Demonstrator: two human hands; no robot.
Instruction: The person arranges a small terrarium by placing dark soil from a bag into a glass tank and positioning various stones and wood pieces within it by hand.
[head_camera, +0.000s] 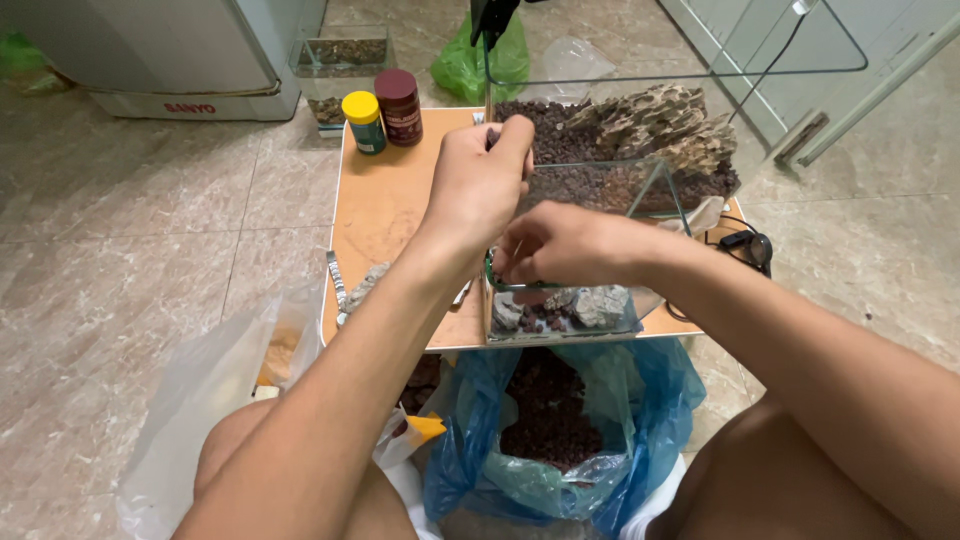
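Gravel everywhere, so starting at the left: a clear plastic bag (215, 400) lies slack on the floor, well left of both hands, and two jars (385, 110) (yellow lid, dark red lid) stand on the small wooden table (385, 205), just left of the raised knuckles.

Now the left hand (478, 180) — it hangs above the small glass tank (560, 315), fingers (512, 135) pinched together on something dark, probably a bit of the dark gravel, though what sits inside the pinch is hidden. Just below and to its right, the right hand (560, 245) dips at the small tank's top edge, fingers curled shut and turned away, so I cannot tell what they grip, if anything.

Under those fingertips: grey stones (590, 305) bedded in gravel, in the small tank at the table's near edge. Its long axis runs left to right, open mouth up.

My judgement on doing this well: release in small pinches, low over the glass, and steady the rim with the other hand so the stones don't shift.

Beyond the fingers, a larger glass tank (640, 110) with jagged brown rock (650, 125). Below the wrists, a blue bag (560, 420) of reddish-brown gravel sits open.
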